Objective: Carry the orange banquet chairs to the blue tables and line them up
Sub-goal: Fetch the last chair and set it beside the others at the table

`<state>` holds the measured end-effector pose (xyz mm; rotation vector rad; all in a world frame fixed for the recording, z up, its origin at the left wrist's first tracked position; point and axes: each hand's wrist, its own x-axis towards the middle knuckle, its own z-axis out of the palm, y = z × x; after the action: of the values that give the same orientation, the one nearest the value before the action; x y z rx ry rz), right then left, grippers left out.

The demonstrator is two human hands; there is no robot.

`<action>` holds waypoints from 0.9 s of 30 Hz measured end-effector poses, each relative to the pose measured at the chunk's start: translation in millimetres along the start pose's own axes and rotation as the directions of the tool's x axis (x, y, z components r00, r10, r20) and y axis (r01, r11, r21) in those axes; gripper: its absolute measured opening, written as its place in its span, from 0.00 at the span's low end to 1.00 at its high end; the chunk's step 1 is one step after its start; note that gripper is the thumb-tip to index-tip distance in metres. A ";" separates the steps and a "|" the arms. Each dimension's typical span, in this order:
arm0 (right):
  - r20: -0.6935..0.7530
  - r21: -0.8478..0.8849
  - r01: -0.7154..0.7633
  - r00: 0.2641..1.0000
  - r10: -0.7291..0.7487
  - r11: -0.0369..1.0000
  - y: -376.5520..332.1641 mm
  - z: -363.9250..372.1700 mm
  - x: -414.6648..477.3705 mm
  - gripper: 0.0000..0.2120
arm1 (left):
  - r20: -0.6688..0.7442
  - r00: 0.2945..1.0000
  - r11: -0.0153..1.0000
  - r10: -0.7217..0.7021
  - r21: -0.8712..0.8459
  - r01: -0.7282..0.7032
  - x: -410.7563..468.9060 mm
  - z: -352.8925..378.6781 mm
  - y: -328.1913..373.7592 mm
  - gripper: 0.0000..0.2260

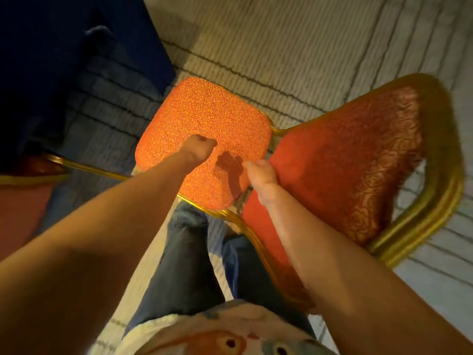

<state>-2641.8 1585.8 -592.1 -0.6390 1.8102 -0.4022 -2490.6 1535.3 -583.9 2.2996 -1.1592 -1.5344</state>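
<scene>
A pale carpet (pixel 281 34) with dark lines is covering the floor, and a blue table (pixel 64 60) is filling the upper left. The orange chair (pixel 294 155) is sitting just beside it, with its seat (pixel 204 111) toward the table. The left hand (pixel 198 149) is hovering over the seat, its fingers curled into an empty fist. The right hand (pixel 261 175) is reaching to where the seat meets the backrest (pixel 358 162), fingers curled; I cannot tell whether they are gripping anything.

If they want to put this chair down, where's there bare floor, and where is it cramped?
Bare striped carpet lies open beyond the orange chair, between the blue table drape and the chair's gold-framed back. It is crowded at left, where a second chair sits beside the drape, and near the person's legs.
</scene>
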 end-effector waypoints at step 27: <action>0.316 -0.005 0.455 0.846 -0.430 0.891 -66.9 -171.0 -173.6 0.16 | -0.199 0.961 0.952 0.190 -0.201 -0.229 -260.3 25.8 54.0 0.18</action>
<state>-2747.8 1630.8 -367.2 -1.1232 1.3758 -0.5079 -2587.2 1678.0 -379.9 2.0458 -1.0853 -1.2816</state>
